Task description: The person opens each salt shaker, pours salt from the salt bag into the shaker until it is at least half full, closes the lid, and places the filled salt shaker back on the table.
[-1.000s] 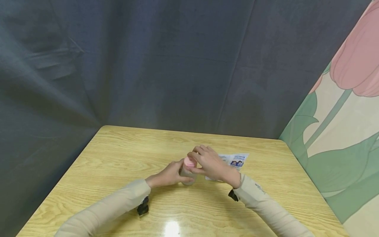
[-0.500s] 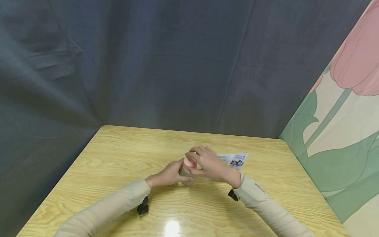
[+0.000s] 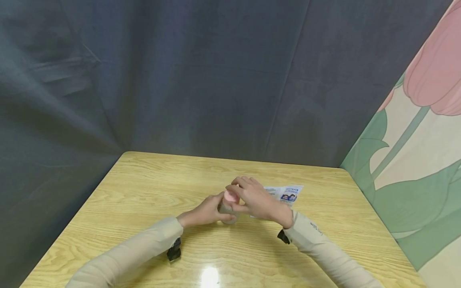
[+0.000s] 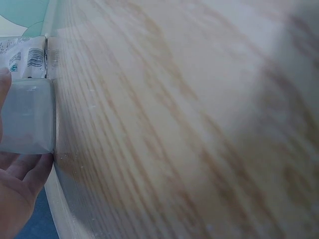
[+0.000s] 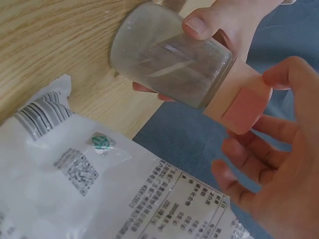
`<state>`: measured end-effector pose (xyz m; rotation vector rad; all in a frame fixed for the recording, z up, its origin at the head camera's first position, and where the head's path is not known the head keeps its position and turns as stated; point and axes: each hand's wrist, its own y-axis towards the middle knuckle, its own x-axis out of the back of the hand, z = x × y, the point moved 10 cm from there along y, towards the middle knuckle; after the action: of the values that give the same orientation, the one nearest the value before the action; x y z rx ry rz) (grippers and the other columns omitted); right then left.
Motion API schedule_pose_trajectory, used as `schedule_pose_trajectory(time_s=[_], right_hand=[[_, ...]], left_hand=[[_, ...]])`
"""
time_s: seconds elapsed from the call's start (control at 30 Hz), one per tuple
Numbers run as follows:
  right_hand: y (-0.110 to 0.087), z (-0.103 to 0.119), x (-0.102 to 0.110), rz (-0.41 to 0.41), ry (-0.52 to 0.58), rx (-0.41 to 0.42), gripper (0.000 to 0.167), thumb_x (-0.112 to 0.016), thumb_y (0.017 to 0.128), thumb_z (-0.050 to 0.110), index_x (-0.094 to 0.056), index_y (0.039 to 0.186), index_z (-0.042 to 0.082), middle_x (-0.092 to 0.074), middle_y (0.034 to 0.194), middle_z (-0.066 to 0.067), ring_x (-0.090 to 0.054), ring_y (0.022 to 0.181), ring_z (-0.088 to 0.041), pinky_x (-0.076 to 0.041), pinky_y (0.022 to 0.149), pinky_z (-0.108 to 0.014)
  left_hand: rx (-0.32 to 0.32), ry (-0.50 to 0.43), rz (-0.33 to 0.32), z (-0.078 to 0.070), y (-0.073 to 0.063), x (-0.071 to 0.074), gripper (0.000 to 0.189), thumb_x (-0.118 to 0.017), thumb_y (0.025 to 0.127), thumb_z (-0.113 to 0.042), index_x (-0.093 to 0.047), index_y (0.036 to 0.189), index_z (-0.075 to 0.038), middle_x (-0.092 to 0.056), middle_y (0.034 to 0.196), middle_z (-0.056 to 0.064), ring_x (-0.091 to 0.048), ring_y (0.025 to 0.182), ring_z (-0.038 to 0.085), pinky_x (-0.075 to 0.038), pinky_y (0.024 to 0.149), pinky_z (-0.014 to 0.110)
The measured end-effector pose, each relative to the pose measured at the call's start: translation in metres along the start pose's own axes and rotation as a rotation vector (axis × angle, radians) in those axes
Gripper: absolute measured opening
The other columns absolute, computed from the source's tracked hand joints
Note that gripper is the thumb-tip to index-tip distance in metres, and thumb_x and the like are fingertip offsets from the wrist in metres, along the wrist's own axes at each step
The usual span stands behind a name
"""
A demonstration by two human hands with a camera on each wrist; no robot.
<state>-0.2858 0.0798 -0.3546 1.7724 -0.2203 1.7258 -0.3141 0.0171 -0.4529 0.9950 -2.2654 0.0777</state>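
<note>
A see-through bottle [image 5: 164, 55] with a pink cap [image 3: 231, 197] stands on the table, held between both hands. My left hand [image 3: 207, 211] grips the bottle's body from the left, with the thumb and fingers on opposite sides. From the right, my right hand [image 3: 257, 200] holds the cap, with the thumb [image 5: 291, 72] and fingers round its rim. In the right wrist view the cap sits on the bottle's neck and has a darker pink block on its side. Close up in the left wrist view, the bottle's base [image 4: 30, 117] touches the tabletop.
Just behind the right hand lies a white plastic packet [image 3: 289, 193] with printed text, a QR code and a barcode [image 5: 45, 114]. The wooden table [image 3: 162, 180] meets a dark curtain [image 3: 201, 80] at the back. A flower-patterned wall [image 3: 414, 172] borders the right side.
My right fingers have shifted slightly to the left over the cap. The left hand, the bottle and the packet stay where they were.
</note>
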Motion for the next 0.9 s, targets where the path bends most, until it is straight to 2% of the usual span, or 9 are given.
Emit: schedule_pose_trajectory(time_s=[0.23, 0.37, 0.53, 0.9], right_hand=[[0.0004, 0.0034, 0.0009, 0.003, 0.024, 0.029, 0.039, -0.066, 0.091, 0.027, -0.064, 0.126, 0.007, -0.059, 0.118, -0.006, -0.054, 0.102, -0.018, -0.047, 0.087, -0.04], [0.001, 0.0009, 0.0025, -0.024, -0.024, 0.003, 0.042, -0.067, 0.094, 0.037, -0.063, 0.124, 0.008, -0.06, 0.112, -0.004, -0.055, 0.095, -0.016, -0.047, 0.08, -0.036], [0.0002, -0.0029, 0.0016, -0.039, -0.056, -0.027, 0.038, -0.067, 0.094, 0.044, -0.066, 0.113, 0.011, -0.058, 0.099, 0.002, -0.05, 0.082, -0.011, -0.042, 0.069, -0.03], [-0.001, 0.0003, 0.0026, -0.057, -0.019, 0.018, 0.032, -0.067, 0.095, 0.034, -0.067, 0.116, 0.01, -0.06, 0.105, -0.001, -0.053, 0.087, -0.013, -0.046, 0.071, -0.032]], left_hand=[[-0.033, 0.021, 0.002, -0.0014, -0.0002, -0.0003, 0.075, -0.073, 0.092, -0.032, -0.032, 0.152, -0.015, -0.058, 0.133, -0.003, -0.058, 0.113, 0.009, -0.049, 0.093, 0.031], [-0.033, 0.03, -0.01, -0.0005, 0.0009, 0.0002, 0.078, -0.075, 0.09, -0.034, -0.032, 0.153, -0.017, -0.058, 0.134, -0.004, -0.057, 0.114, 0.008, -0.048, 0.095, 0.033], [-0.02, 0.027, -0.011, 0.0005, 0.0015, -0.0004, 0.076, -0.075, 0.09, -0.035, -0.034, 0.151, -0.015, -0.058, 0.135, 0.0, -0.059, 0.113, 0.009, -0.049, 0.092, 0.03], [-0.004, 0.035, -0.019, -0.0013, 0.0005, 0.0013, 0.076, -0.075, 0.09, -0.034, -0.035, 0.151, -0.016, -0.059, 0.131, -0.002, -0.06, 0.109, 0.008, -0.05, 0.089, 0.03]])
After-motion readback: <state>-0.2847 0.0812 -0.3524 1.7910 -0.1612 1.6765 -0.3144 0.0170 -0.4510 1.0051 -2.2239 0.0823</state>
